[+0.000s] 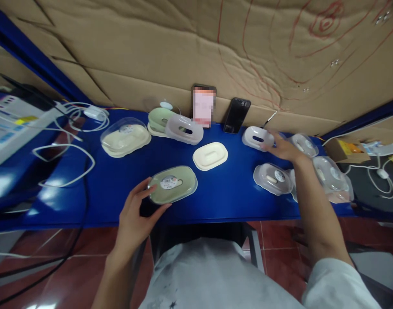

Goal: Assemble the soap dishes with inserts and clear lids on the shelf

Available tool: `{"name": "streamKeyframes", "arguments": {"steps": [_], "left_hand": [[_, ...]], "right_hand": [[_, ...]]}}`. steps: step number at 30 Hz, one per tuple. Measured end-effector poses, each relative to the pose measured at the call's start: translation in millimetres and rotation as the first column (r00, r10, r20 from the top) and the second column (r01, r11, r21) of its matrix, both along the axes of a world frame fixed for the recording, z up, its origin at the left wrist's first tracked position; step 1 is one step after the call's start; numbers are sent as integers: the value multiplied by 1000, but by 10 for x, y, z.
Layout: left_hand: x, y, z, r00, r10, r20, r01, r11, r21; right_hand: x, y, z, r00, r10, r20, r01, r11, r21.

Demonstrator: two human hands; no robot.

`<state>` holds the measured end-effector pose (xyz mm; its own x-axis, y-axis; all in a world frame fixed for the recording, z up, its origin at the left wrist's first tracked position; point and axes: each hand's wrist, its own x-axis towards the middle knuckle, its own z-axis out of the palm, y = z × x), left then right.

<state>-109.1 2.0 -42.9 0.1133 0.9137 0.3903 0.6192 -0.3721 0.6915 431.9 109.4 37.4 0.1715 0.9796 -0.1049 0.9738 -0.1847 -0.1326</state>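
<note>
My left hand (140, 208) is closed around the left end of a green oval soap dish (166, 189) with a clear lid and a round label, near the table's front edge. My right hand (282, 148) reaches to the back right, its thumb and fingers at the right end of a pale lilac slotted tray (258, 138). Between the hands lies a cream oval base (210, 156). Behind it, another lilac slotted tray (184, 128) leans over a green tray (159, 118). A lidded cream soap dish (125, 139) sits at the left.
Several lidded dishes, including a lilac one (273, 178), stand at the right, partly behind my forearm. A lit phone (204, 106) and a dark phone (236, 115) lean against the cardboard wall (135, 51). White cables (65, 150) lie on the blue table's left side.
</note>
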Motion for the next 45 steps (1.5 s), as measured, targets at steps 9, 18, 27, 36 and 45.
{"name": "streamKeyframes", "arguments": {"steps": [9, 18, 27, 36, 45], "left_hand": [[61, -6, -2, 978, -50, 201, 78, 988, -134], [426, -55, 207, 981, -118, 154, 125, 991, -38], [947, 267, 342, 972, -234, -33, 237, 963, 126], [433, 294, -7, 927, -118, -357, 173, 977, 126], [265, 56, 10, 933, -130, -334, 193, 967, 164]], "right_hand": [[-682, -455, -40, 965, 205, -162, -223, 969, -107], [-1689, -915, 174, 761, 615, -207, -555, 782, 284], [-1216, -882, 393, 822, 560, -101, -478, 775, 414], [-42, -384, 113, 993, -101, 68, 79, 960, 268], [-813, -692, -60, 933, 350, 83, -357, 871, 337]]}}
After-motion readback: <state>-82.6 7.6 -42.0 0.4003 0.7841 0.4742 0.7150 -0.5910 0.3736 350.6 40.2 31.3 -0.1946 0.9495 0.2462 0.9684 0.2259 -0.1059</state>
